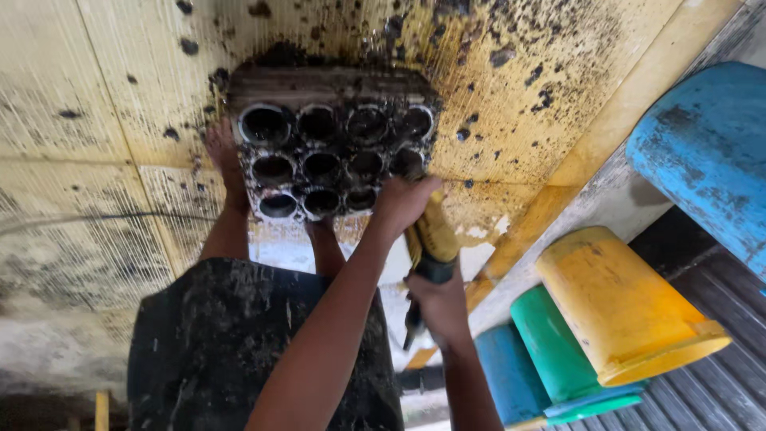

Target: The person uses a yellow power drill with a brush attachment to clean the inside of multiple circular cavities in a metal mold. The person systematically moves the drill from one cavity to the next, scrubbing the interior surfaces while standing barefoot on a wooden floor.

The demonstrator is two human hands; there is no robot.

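A grimy block mould [335, 152] with several round open cells stands on a yellowish tiled floor [80, 120] spattered with dark muck. My left hand [403, 203] is closed at the block's lower right corner, over the top of a yellow and black hand tool [435, 239]. Just below it, my right hand [439, 307] grips the tool's dark handle. My two bare legs reach from dark, dirt-flecked shorts [239, 343] toward the block. One foot [219, 152] rests against its left side; the other is hidden under it.
At the right, yellow [622, 303], green [550, 343] and blue [507, 375] buckets lie nested on their sides. A large blue drum [710, 152] sits above them. A raised pale kerb [614, 199] and a dark ribbed surface [710, 383] border the floor.
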